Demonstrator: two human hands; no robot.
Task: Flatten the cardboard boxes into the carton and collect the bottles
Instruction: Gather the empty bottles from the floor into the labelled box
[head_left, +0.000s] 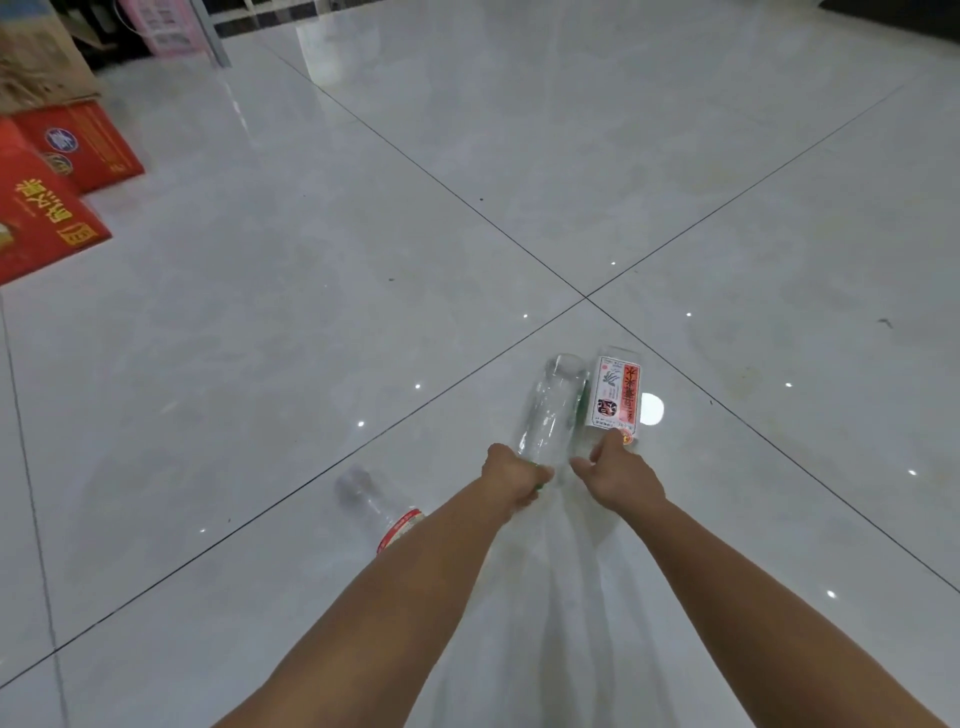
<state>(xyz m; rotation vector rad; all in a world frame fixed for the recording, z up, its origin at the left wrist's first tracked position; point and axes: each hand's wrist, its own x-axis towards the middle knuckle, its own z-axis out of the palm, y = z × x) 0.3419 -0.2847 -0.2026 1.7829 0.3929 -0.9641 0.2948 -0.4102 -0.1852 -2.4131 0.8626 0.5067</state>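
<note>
left hand (514, 480) grips clear bottle (550, 410) | right hand (621, 475) touches labelled bottle (615, 389)

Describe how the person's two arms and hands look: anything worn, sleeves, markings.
Both arms are bare from the bottom edge of the picture to the fingertips: no sleeves, gloves, watch, bracelet or rings show. The left hand and right hand carry no visible markings. Finer detail is lost to blur.

One head-worn camera looks steeply forward and down at the tiled floor (363, 270), both forearms reaching in near.
</note>
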